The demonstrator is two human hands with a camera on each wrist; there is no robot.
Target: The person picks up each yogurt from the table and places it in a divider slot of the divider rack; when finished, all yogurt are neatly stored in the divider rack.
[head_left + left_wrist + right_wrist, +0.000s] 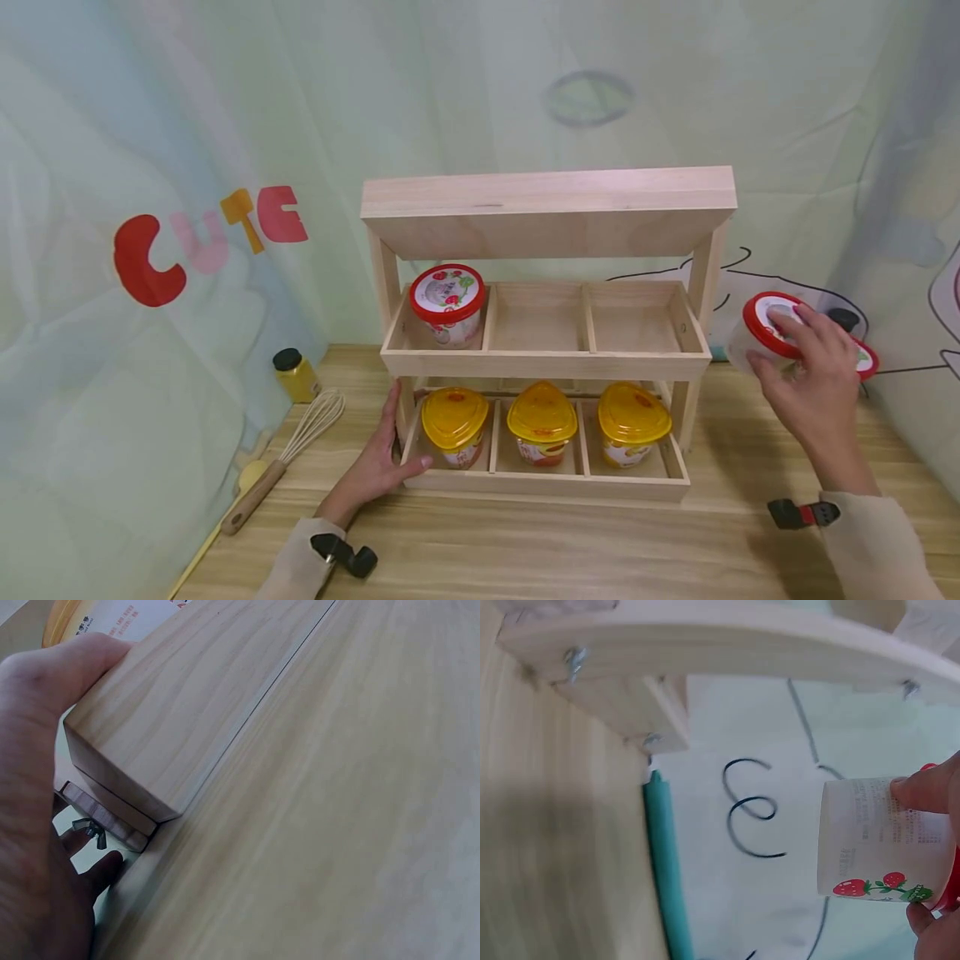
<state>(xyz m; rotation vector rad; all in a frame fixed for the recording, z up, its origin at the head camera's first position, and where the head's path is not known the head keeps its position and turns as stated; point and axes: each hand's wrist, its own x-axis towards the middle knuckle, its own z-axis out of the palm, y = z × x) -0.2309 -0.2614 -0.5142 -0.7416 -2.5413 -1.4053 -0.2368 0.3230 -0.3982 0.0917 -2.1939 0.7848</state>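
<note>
A two-tier wooden rack (547,360) stands on the table. My left hand (372,468) grips the left end of its lower tray, thumb over the front corner and fingers along the side by a wing nut (91,829). Right of the rack, my right hand (813,371) holds a white paper cup (870,840) with a red lid and printed strawberries, raised to about upper-tray height. A similar red-lidded cup (447,304) sits in the upper tray's left compartment. The lower tray holds three yellow-lidded cups (542,421), one per compartment.
Another red lid (867,360) shows behind my right hand, near a black-topped item (843,318). At left lie a whisk (288,454) and a small yellow jar (298,379) with a black lid. A printed curtain (480,92) hangs behind the table.
</note>
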